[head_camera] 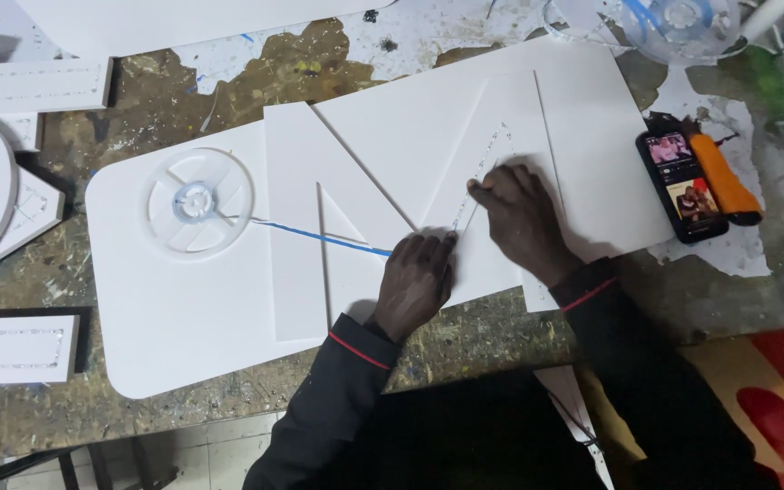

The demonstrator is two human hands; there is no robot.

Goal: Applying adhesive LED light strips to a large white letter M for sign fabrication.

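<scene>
— Head view, nearest first: what are the hands doing?
— The left hand is curled, fingertips pinching the blue strip onto the white letter. The right hand lies flatter, fingers pressing the dotted strip along the letter's slanted edge.
— How to do it well?
— I'd keep the strip taut, press in short runs and follow the edge closely.
— And farther off?
— The clear reel feeds it from the left; a phone lies well right on the table.
</scene>
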